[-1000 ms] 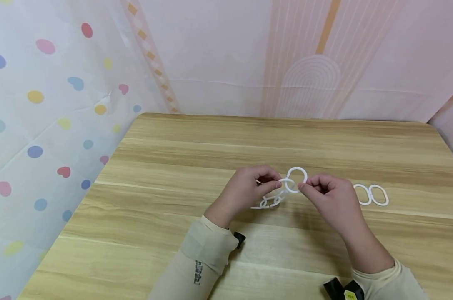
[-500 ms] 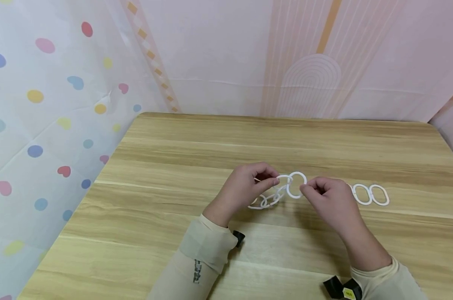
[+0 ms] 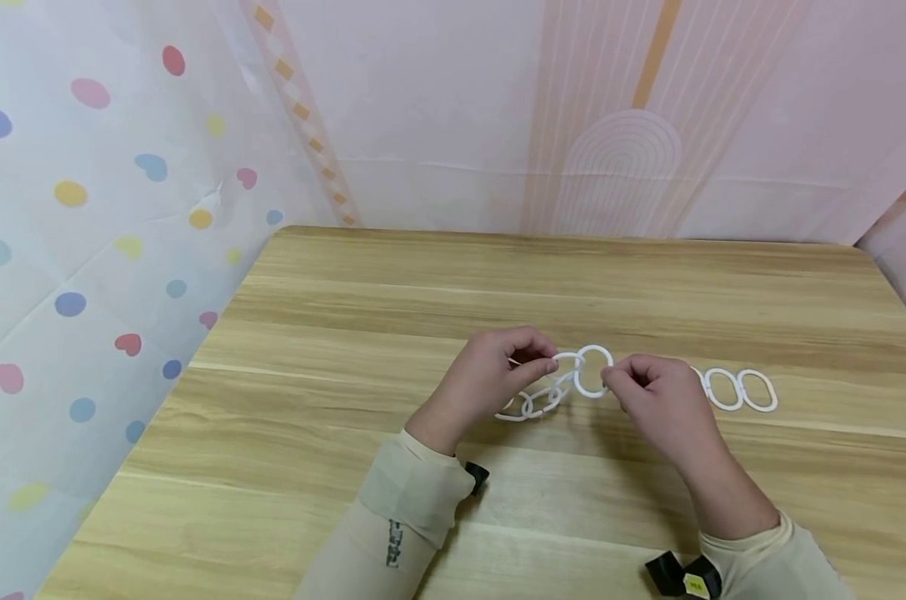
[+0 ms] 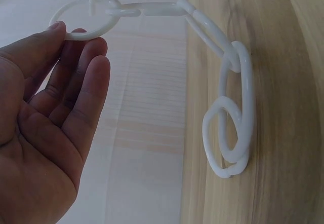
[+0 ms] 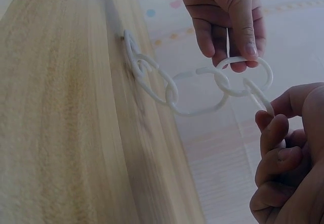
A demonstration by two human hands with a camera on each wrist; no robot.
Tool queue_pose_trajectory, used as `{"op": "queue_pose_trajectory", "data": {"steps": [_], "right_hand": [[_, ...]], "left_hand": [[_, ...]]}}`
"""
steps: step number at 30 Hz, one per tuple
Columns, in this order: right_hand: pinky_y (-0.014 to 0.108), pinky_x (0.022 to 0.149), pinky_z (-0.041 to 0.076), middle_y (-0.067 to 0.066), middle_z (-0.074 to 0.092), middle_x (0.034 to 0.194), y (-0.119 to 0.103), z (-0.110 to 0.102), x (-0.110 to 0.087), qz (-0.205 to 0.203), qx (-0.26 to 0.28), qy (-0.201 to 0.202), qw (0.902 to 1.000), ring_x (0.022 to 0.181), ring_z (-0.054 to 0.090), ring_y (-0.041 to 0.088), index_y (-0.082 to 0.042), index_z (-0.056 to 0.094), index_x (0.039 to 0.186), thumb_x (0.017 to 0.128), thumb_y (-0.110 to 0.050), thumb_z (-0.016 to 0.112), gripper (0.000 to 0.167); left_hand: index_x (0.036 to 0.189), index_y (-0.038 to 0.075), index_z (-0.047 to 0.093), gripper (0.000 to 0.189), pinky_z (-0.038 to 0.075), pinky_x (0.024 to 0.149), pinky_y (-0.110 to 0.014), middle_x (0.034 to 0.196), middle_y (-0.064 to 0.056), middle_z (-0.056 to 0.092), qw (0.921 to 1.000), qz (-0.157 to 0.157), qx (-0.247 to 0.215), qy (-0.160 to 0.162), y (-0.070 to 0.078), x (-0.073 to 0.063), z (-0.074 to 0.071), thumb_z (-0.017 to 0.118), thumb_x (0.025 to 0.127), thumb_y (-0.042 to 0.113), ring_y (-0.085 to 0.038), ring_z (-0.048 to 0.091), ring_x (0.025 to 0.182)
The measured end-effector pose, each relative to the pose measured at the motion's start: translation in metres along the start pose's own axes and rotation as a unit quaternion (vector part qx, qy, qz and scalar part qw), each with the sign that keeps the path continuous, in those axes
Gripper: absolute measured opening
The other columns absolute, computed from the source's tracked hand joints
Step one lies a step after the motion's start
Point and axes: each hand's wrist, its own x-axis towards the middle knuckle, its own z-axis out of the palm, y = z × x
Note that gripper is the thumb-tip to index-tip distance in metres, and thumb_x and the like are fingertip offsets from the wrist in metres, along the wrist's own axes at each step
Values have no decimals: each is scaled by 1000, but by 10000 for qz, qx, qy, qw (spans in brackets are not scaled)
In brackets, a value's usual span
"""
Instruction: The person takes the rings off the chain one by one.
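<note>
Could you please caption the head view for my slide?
Left hand holding a white chain, right hand a white link, at a wooden table.

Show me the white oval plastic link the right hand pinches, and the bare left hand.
White oval plastic link (image 3: 594, 347), head view: top of its loop.
Bare left hand (image 4: 48, 127), left wrist view: the palm.
</note>
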Motion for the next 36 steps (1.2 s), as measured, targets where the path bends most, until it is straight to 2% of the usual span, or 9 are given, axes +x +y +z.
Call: {"op": "queue_pose_trajectory", "data": {"steps": [18,25,29,36], "right_hand": [[28,53,39,-4,54,61,5,-4,3,55,-9,-36,10000,59,48,14,-6,69,77,95,-24,62,27],[28,49,37,-3,54,60,9,-10,5,57,92,76,9999,54,45,12,-5,68,77,97,-24,62,28],[28,51,38,-2,54,62,11,-14,6,65,-28,60,10000,56,45,12,-6,69,79,97,-26,61,28],[29,51,36,-2,54,63,16,-21,8,-154,-461,-209,9986,54,43,12,-9,67,76,100,-28,58,32]], "left_hand": [[98,14,74,6,54,77,-22,89,7,70,9999,-81,72,-16,0,1,-2,73,94,18,-5,65,83],[98,17,73,4,53,74,-26,89,9,70,9991,-373,35,187,-1,-1,-11,72,95,20,-6,64,81],[98,15,73,5,53,73,-27,88,7,70,9993,-297,-19,222,-2,-1,-13,72,95,19,-7,64,80],[98,14,73,6,53,72,-26,88,5,70,9993,-247,-74,256,-3,-1,-15,72,95,18,-7,64,79]]}}
